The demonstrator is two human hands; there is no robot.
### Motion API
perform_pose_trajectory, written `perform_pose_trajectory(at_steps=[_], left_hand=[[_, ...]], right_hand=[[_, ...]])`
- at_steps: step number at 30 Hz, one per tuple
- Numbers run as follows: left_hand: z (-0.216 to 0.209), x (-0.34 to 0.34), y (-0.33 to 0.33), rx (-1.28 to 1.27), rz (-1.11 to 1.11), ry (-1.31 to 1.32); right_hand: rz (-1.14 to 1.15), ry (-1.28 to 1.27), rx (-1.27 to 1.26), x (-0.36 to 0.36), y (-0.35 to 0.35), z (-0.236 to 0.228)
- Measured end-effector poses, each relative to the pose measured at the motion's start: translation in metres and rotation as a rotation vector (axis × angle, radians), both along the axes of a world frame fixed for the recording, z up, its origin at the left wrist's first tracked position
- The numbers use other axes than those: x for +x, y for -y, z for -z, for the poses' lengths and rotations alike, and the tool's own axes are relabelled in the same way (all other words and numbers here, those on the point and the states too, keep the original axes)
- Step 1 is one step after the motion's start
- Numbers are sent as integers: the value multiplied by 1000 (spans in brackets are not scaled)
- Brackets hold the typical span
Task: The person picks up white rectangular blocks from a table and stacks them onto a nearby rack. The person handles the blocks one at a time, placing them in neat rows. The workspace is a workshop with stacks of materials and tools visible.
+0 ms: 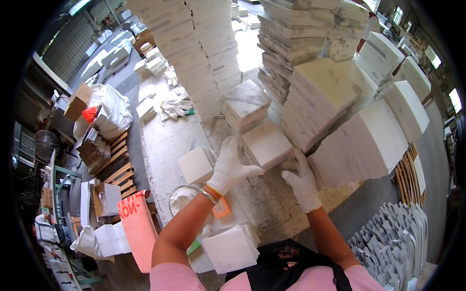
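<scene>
A short stack of white marble tiles (267,144) lies on the worktable between my two gloved hands. My left hand (231,167) lies along the stack's left side, its thumb stretched out in front. At the right corner, the fingers of my right hand (302,180) bend against the tile edges, with the thumb apart. Together the hands hold the stack from both sides; some fingertips are hidden. Just behind it stands another stack of grey-veined tiles (246,99). Several white tiles (195,165) lean together left of my left hand.
Tall tile stacks (201,53) rise at the back, and large rows of tiles (357,145) stand at the right. Nearer me are a round bowl of white material (183,198), an orange square item (221,207) and loose tiles (230,250). White gloves (175,107) lie farther back.
</scene>
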State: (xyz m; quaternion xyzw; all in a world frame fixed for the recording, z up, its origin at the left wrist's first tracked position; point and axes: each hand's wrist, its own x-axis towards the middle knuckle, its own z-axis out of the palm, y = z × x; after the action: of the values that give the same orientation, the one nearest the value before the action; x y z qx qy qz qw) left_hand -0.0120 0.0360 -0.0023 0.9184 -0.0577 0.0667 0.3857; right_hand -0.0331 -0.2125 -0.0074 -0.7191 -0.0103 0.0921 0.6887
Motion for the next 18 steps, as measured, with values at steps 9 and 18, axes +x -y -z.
perform_pose_trajectory(at_steps=[9, 18], left_hand=[[-30, -16, 2, -148, 42, -128], [-46, -51, -41, -343, 49, -337]], right_hand=[[-7, 94, -87, -3, 1, -15], [-37, -39, -163, -36, 26, -25]])
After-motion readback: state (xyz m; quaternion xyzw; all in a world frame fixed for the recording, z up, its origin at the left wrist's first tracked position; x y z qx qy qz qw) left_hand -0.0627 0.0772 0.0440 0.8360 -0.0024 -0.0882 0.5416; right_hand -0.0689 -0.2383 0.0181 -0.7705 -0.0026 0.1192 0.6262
